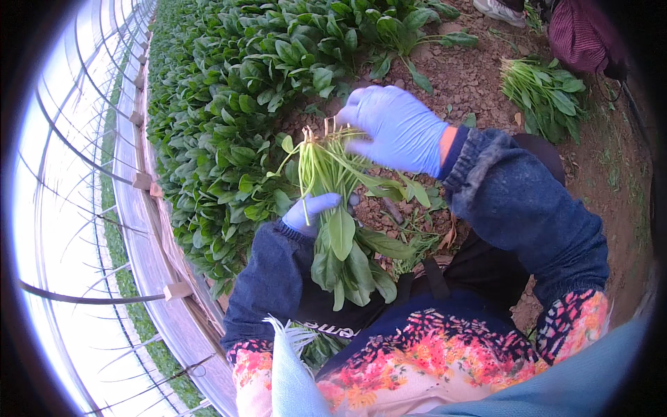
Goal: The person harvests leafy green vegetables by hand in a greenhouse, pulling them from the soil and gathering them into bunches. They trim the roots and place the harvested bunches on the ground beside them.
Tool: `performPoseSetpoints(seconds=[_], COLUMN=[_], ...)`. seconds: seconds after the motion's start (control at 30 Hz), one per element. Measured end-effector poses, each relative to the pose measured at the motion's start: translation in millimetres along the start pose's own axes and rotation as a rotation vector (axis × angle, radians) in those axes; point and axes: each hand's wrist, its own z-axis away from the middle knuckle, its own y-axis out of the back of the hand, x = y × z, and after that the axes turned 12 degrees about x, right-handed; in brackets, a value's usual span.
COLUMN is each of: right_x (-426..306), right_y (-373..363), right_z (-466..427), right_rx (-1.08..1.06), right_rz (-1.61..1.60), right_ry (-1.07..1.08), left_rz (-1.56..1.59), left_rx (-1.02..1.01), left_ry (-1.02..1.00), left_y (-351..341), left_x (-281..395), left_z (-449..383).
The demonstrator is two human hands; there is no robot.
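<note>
My left hand [311,212], in a blue glove, is closed around the stems of a bunch of spinach [333,177]. The cut root ends point up and away from me, and the broad leaves hang down over my lap. At the top right of the bunch is my right hand [393,127], also gloved, with its fingers bent at the root ends and over some stems. Whether those fingers pinch anything cannot be made out. A loose leafy stem sticks out to the right below the right hand.
A dense bed of growing spinach [219,114] fills the left and top. A cut spinach bundle [544,96] lies on the soil at right, near another person's shoe [501,11] and a maroon cloth [576,36]. The greenhouse's plastic wall [156,281] curves along the left.
</note>
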Motion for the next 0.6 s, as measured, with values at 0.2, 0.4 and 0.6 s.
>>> performPoseSetpoints(seconds=[0.2,0.4,0.6], right_x=[4.9,10.1,27.4], right_y=[-19.8,-33.2,-18.7], right_z=[9.6,14.4,-2.5], right_rx=[-0.026,-0.093,0.232], right_rz=[-0.078,-0.238,0.104], right_ry=[0.051,-0.108,-0.129], left_rz=[0.012,-0.048,0.038], left_rx=[-0.005,-0.087,-0.061], left_ry=[0.031,0.029,0.073], left_y=[-14.8,-34.3,-35.5], left_x=[-1.2,-1.6,-0.8], left_z=[-0.8,-0.5,-0.1])
